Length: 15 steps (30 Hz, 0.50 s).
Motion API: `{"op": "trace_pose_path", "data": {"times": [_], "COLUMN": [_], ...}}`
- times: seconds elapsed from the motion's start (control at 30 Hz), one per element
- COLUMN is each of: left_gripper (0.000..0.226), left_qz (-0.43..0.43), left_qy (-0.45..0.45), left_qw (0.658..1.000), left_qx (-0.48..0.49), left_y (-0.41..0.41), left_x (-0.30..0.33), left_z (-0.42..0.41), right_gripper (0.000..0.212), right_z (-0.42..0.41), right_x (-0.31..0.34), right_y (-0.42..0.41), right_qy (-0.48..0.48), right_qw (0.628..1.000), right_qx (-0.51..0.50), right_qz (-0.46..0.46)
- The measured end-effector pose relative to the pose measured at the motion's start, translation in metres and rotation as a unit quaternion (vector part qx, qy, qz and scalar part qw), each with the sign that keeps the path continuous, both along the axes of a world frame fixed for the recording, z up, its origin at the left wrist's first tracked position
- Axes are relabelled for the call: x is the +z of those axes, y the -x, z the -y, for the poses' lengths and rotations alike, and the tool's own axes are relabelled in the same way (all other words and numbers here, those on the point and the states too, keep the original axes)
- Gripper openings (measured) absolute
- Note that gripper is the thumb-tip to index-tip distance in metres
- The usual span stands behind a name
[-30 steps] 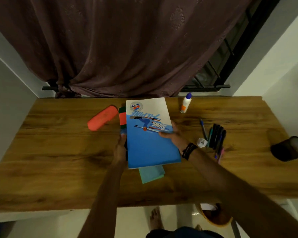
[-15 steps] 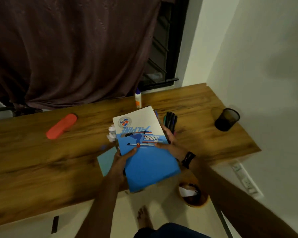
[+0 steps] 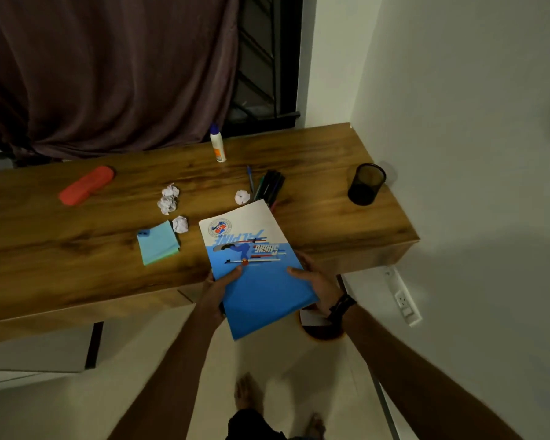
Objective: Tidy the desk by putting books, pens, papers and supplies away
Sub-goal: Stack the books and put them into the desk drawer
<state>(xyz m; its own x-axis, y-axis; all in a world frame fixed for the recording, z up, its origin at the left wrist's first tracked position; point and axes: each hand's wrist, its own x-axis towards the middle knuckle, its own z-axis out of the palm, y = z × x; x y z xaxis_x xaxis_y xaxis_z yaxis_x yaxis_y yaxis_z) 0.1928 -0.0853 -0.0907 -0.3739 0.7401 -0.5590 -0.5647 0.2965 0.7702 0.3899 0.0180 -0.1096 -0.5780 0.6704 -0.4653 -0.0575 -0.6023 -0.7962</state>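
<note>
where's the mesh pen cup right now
The black mesh pen cup stands upright at the desk's far right end near the wall, right of the loose pens.

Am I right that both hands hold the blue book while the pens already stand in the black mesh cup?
Not quite. In the head view the pens lie loose on the desk, apart from the black mesh cup. Both the left hand and right hand do hold the blue book.

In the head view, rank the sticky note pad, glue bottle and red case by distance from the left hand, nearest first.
From the left hand:
1. Sticky note pad, just up-left on the desk.
2. Red case, far left.
3. Glue bottle, upright at the back edge. Ranks 2 and 3 are close.
</note>
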Motion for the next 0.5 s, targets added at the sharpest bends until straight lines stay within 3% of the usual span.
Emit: {"op": "trace_pose_path", "data": {"times": [0.07,0.13,0.37,0.5], "left_gripper": [0.039,0.035,0.044,0.088], "left_qz": [0.007,0.002,0.007,0.041], "left_qy": [0.015,0.023,0.040,0.056], "left_qw": [1.000,1.000,0.998,0.995], "left_qx": [-0.006,-0.014,-0.044,-0.070], "left_y": [-0.005,-0.007,0.005,0.007], "left_x": [-0.002,-0.003,-0.025,-0.045], "left_z": [0.008,0.017,0.062,0.084], "right_gripper": [0.074,0.066,0.053,0.046], "right_z": [0.003,0.007,0.014,0.023], "right_x": [-0.009,-0.016,-0.048,-0.075], "right_y": [-0.008,-0.015,-0.025,-0.021], "right_qy": [0.026,0.036,0.110,0.143], "right_qw": [0.999,0.999,0.984,0.967], "right_qx": [-0.004,-0.008,-0.099,-0.152], "right_qz": [-0.022,-0.014,0.097,0.147]}}
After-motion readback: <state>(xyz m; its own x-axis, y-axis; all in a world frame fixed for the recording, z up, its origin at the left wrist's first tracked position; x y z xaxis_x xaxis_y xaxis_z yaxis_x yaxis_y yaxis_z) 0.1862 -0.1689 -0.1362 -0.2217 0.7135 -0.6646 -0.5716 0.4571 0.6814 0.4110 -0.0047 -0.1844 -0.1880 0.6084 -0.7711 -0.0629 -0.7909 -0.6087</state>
